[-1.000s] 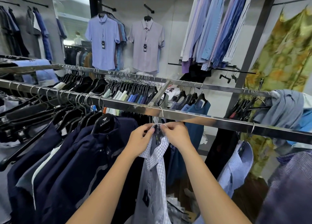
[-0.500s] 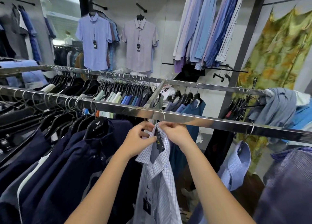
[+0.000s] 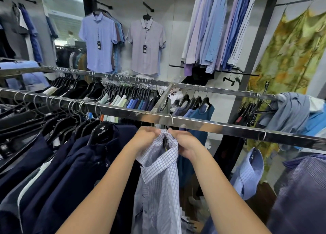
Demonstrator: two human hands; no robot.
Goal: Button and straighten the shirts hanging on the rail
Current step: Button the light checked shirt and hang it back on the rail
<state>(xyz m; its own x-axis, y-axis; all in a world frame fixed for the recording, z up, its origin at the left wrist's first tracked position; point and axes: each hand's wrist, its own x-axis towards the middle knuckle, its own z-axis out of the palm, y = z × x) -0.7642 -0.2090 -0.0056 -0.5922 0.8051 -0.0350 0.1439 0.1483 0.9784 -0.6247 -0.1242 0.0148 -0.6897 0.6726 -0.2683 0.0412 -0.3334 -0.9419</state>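
Just below centre, toward six o'clock of the view: a white-and-blue checked shirt (image 3: 159,180), hanging on a dark hanger close under the near steel rail (image 3: 220,127). Left hand (image 3: 145,139) at nine o'clock of the collar, fingers curled and pinching the collar's edge. Right hand (image 3: 187,145) at three o'clock of it, fingers likewise curled round the cloth on the opposite side. Both held high against the rail's underside, fingertips nearly meeting above the hanger's neck. One collar flap turned down and out toward seven o'clock. Placket running straight down below it, buttons small; fastened or not, cannot tell.

At nine o'clock of the checked shirt, touching it: a packed row of navy shirts (image 3: 75,166), the foremost on a black hanger (image 3: 102,130) marked ARISTINO. At three o'clock, apart from it: a pale blue striped shirt (image 3: 250,173), collar standing up. At twelve o'clock, beyond a second rail (image 3: 220,89) crowded with hangers: two short-sleeved shirts (image 3: 146,44) flat on the wall, each with a dark tag. At two o'clock: a yellow-green patterned cloth (image 3: 291,57).
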